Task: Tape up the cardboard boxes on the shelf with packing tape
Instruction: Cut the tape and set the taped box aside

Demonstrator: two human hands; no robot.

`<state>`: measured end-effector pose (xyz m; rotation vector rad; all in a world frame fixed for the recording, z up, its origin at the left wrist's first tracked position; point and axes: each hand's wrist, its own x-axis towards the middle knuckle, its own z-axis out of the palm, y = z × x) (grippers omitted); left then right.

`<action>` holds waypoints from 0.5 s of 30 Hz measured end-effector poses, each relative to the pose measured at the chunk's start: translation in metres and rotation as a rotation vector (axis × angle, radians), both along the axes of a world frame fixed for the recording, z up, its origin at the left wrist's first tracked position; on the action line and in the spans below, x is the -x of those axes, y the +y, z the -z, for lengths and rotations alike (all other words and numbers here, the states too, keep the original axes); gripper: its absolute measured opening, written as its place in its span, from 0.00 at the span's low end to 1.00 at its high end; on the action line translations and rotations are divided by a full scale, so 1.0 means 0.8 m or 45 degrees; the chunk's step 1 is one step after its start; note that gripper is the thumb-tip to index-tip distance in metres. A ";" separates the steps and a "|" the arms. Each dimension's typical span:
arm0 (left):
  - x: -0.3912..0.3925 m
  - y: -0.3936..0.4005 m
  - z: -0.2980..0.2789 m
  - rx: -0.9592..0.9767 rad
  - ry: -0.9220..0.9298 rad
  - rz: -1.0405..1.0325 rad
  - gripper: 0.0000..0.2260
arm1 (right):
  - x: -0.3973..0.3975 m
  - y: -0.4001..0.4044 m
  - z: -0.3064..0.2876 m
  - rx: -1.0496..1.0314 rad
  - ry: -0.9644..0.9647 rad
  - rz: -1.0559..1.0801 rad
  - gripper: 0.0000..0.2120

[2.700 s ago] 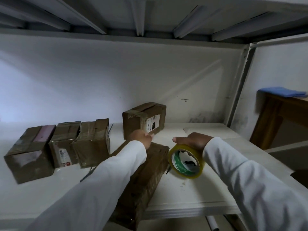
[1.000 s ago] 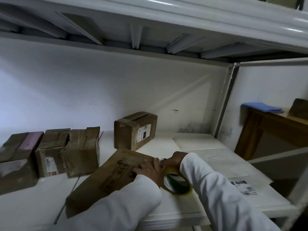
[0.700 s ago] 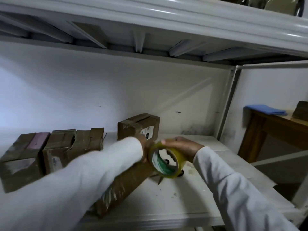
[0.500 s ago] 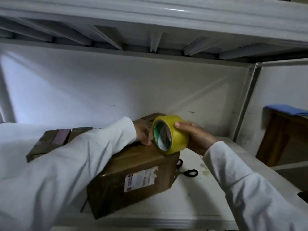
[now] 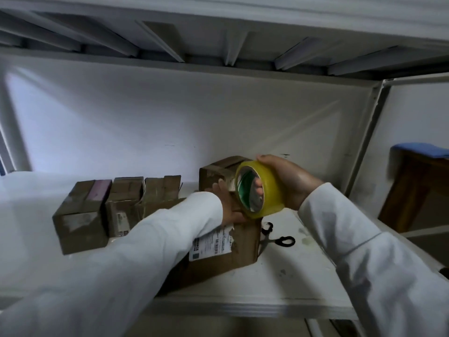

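Right hand (image 5: 289,181) grips the tape (image 5: 261,189), fingers curled through its core. Left hand (image 5: 227,203) presses flat on the box (image 5: 226,251). Scissors (image 5: 279,237) lie at the box's 3 o'clock.

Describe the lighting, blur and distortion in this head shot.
Head view: dim, bluish light; the back wall is brightest at left. Wide-angle bending curves the shelf edge. The left sleeve is soft, near the lens. The tape roll stays fairly sharp; the label text is unreadable.
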<state>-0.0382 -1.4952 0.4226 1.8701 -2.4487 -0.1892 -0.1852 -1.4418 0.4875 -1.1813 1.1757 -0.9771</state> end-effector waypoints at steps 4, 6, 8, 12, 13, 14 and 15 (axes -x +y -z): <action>-0.007 -0.002 -0.016 -0.123 0.096 -0.067 0.48 | 0.011 0.031 0.030 -0.094 0.198 -0.010 0.16; -0.004 -0.009 -0.016 -0.164 0.094 -0.021 0.46 | 0.011 0.039 0.050 -0.071 0.111 0.077 0.14; -0.002 -0.012 -0.014 -0.183 0.043 0.012 0.40 | 0.010 0.040 0.069 -0.043 0.062 0.169 0.13; 0.000 -0.013 -0.014 -0.181 -0.104 -0.024 0.43 | 0.000 0.047 0.111 0.108 0.075 0.269 0.14; 0.003 -0.012 -0.015 -0.198 -0.156 -0.025 0.47 | -0.003 0.054 0.118 0.119 0.073 0.303 0.13; 0.003 -0.012 -0.015 -0.210 -0.196 -0.027 0.48 | -0.008 0.059 0.125 0.120 0.062 0.315 0.14; 0.004 -0.012 -0.016 -0.216 -0.227 -0.028 0.48 | -0.011 0.063 0.128 0.122 0.055 0.306 0.14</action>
